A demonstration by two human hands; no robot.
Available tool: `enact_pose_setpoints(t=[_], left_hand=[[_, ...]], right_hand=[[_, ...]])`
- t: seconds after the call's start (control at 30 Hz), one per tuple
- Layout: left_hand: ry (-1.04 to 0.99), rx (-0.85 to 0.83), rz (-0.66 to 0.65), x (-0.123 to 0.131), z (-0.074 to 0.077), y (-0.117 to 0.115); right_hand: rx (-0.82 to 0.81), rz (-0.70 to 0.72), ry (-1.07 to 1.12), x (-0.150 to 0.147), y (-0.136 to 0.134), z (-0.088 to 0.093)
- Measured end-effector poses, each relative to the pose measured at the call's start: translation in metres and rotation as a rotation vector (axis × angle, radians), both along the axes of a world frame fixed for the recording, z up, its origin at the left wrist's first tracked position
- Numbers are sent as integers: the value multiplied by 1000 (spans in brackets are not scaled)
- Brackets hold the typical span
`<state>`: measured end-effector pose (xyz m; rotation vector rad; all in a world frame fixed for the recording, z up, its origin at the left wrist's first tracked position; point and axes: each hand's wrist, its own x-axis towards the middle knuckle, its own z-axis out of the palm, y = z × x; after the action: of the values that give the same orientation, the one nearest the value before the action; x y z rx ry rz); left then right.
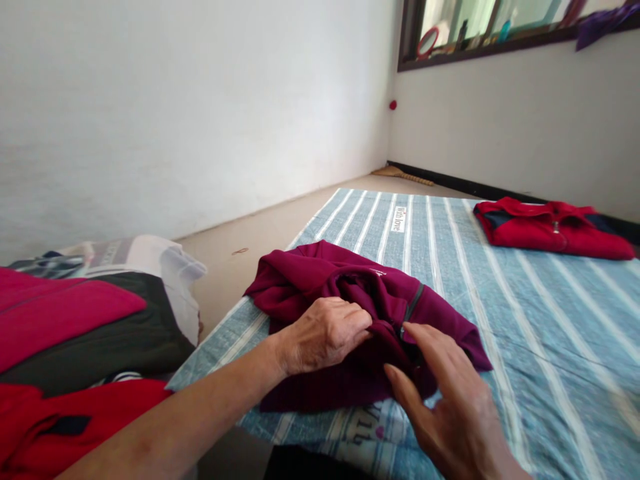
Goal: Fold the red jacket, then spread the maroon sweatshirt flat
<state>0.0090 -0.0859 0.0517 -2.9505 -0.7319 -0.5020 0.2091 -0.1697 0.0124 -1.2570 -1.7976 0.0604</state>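
A dark maroon fleece garment with a grey zipper lies bunched at the near left part of a blue-and-white striped mattress cover, which spreads across the floor to the right and far side. The left hand rests on the garment's near middle with its fingers curled down, pinching a fold of the fabric beside the zipper. The right hand is just right of it, fingers loosely spread and partly bent, with the index fingertip and thumb touching the cloth at the zipper's lower end; whether it actually grips the fabric I cannot tell. At the far right of the cover lies a folded red jacket with dark trim. On the near left sits a pile of red and black clothes, well apart from the cover's far end.
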Motion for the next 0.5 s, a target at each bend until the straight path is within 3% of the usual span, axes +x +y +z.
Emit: enact_pose_setpoints(t=[0.1, 0.23, 0.5], left_hand=[[37, 25, -24, 0, 2, 2], [88, 20, -56, -2, 4, 6], [249, -105, -127, -7, 19, 17]], right_hand=[[-28, -49, -145, -17, 8, -7], [-36, -10, -206, -12, 9, -13], [-76, 203, -225, 11, 11, -13]])
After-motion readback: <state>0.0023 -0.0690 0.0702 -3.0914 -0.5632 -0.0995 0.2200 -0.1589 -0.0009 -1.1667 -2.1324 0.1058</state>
